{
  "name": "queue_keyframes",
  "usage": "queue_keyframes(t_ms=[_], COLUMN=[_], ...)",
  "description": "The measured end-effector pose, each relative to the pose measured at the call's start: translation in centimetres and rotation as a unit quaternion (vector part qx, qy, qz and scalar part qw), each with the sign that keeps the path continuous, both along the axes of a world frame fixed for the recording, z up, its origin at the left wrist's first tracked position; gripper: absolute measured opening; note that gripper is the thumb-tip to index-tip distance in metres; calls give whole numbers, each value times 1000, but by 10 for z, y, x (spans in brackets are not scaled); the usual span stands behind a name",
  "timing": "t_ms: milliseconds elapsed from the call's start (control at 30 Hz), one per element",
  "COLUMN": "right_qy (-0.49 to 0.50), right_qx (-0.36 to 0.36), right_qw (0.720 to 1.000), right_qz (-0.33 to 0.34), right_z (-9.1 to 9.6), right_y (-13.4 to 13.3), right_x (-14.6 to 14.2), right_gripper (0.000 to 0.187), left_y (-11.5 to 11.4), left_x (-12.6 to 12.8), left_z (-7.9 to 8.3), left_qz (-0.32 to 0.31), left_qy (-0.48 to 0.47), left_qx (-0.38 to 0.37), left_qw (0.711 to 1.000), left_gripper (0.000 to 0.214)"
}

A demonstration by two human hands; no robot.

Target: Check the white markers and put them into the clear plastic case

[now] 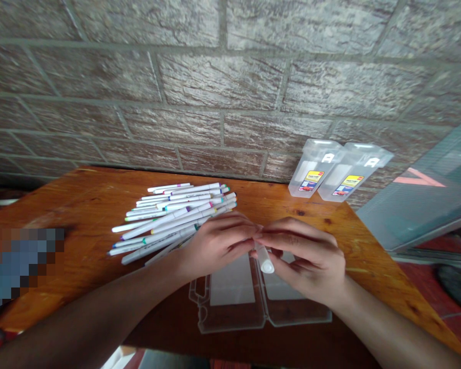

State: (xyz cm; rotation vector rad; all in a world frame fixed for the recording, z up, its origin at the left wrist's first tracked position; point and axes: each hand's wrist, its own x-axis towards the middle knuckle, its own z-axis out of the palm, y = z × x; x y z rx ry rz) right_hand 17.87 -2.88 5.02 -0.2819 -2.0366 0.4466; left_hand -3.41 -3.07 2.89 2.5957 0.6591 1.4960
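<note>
Held marker: we find one white, round-barrelled marker [265, 259] raised over the middle of the open case, one round end facing us.
Right-hand grip: the right hand [311, 256] is closed around it, thumb on one side, fingers on the other.
Left-hand grip: the left hand [225, 236] has its fingertips drawn together at the far end; whether they pinch or merely touch, we cannot tell.
Done: the open case [238, 316] lies flat with both halves spread, and one marker is up in the hands.
Left: the loose markers [176, 218] lie outside it in an overlapping heap; we judge the work to be at an early stage.
Case material: clear, thin-walled plastic, rectangular, with white panels [232, 282] showing in it; the hands mask the upper part.
Marker finish: smooth white barrels, slim and straight, banded in purple, green, blue and orange.
Standing cases: two translucent upright boxes [315, 174] side by side near the wall, bearing yellow-and-blue labels [311, 180].
Table: varnished orange-brown wood [80, 205], grain and knots visible.
Wall: rough, ridged blocks [188, 82] with paler, smoother joints.
</note>
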Motion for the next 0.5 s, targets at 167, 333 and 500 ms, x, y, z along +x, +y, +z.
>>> queue_keyframes(t_ms=[167, 333, 500], right_qy=[0, 1, -2], right_qx=[2, 3, 4], right_qw=[1000, 1000, 1000], right_qz=[0, -1, -2], right_z=[0, 0, -1], right_y=[1, 1, 0], right_x=[0, -1, 0], right_gripper=[40, 37, 35], left_y=[0, 1, 0], left_x=[-1, -1, -1], left_z=[0, -1, 0], left_qz=[1, -5, -5], left_qy=[5, 1, 3], left_qx=[-7, -5, -8], left_qw=[1000, 1000, 1000], left_gripper=[10, 10, 9])
